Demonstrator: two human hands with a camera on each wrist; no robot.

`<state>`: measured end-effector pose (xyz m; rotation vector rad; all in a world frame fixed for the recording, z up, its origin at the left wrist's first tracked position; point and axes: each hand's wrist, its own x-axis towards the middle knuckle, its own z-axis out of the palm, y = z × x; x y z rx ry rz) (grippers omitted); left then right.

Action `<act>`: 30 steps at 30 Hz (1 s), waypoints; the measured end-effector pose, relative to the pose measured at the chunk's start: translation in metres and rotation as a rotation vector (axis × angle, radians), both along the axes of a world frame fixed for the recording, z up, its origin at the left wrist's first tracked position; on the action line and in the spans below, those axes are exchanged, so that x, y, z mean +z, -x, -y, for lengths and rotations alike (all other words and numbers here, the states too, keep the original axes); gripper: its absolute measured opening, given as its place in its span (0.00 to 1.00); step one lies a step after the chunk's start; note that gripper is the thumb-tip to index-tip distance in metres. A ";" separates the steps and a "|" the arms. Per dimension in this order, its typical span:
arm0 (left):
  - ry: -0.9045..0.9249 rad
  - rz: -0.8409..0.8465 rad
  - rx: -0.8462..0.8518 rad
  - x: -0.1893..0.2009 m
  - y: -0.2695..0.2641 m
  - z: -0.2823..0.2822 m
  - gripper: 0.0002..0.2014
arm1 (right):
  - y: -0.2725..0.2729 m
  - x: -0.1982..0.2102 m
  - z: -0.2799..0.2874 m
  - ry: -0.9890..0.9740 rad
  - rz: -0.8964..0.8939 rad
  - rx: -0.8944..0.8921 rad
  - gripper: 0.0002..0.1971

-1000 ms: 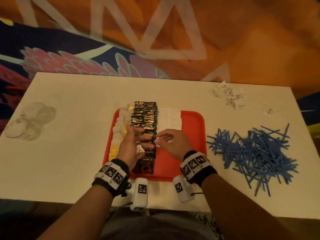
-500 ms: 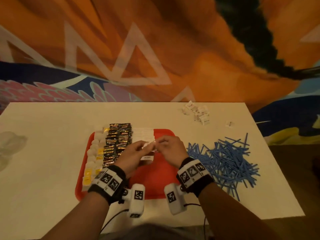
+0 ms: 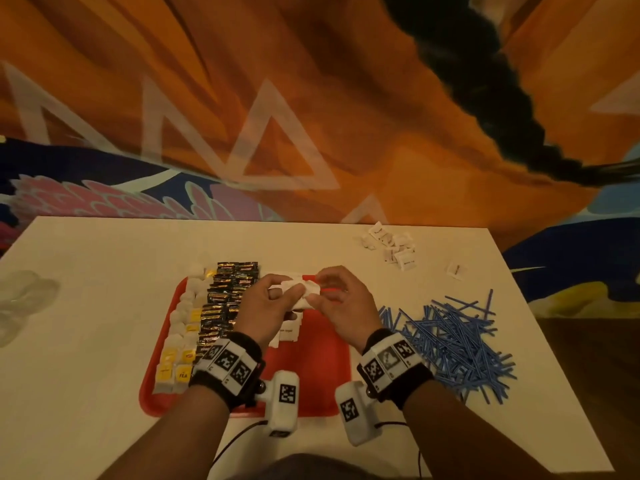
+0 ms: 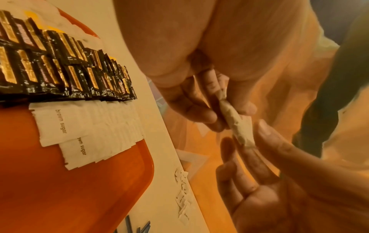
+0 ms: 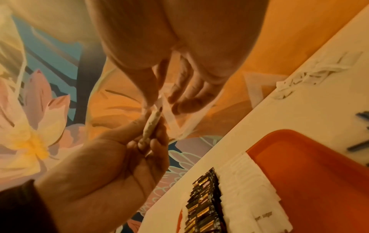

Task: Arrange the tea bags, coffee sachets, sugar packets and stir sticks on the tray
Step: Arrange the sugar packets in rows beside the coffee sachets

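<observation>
Both hands up over the tray (image 3: pixel 322 382), pinching one small stack of sugar packets (image 3: pixel 300 292) betw. them: left hand (image 3: pixel 266 310) w/ thumb + fingers clamped on it, right hand (image 3: pixel 341 306) pinching the other end. Stir sticks (image 3: pixel 450 341) on the surface right of the right hand.

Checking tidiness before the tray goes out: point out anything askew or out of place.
The stir sticks lie in a tangled heap on the table, off the tray. Loose sugar packets sit scattered by the far edge. Both hands hold crumpled packets above the neat rows.
</observation>
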<state>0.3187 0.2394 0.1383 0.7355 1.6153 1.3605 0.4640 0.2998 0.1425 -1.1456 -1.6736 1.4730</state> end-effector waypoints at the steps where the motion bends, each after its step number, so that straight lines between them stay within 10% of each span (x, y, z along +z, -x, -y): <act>1: -0.002 0.004 -0.001 0.001 0.000 0.000 0.07 | 0.001 -0.001 0.001 0.012 -0.007 0.036 0.11; 30: -0.055 -0.230 -0.134 -0.005 0.044 0.048 0.16 | 0.044 -0.019 0.045 0.398 -0.185 -0.115 0.24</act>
